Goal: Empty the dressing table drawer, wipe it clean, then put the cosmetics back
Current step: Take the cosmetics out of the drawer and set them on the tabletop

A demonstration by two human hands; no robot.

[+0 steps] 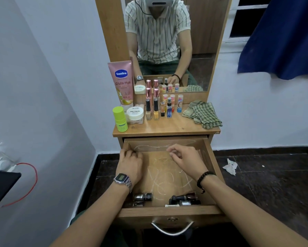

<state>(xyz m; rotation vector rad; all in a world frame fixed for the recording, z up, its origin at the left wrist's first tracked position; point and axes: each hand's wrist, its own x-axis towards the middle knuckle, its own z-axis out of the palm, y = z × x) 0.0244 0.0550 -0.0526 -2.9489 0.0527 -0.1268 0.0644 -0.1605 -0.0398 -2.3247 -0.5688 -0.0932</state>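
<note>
The wooden drawer [167,212] is pulled out, its floor streaked with pale scribbles. At its front lie a small dark bottle [143,196] on the left and a cluster of dark cosmetics [183,199] on the right. My left hand [131,164] sits at the back left corner by the drawer's side wall with its fingers curled; what is under them is hidden. My right hand [185,159] hovers over the back of the drawer with its fingers loosely curled, and nothing shows in it. A green checked cloth [202,112] lies on the tabletop [167,128] at the right.
On the tabletop stand a pink Vaseline tube [122,81], a green bottle [120,118], a white nail polish jar [135,113], two tall bottles [152,106] and several small sticks [172,102] before the mirror [167,41]. Crumpled paper [230,165] lies on the floor at the right. A red cable [32,180] hangs at the left wall.
</note>
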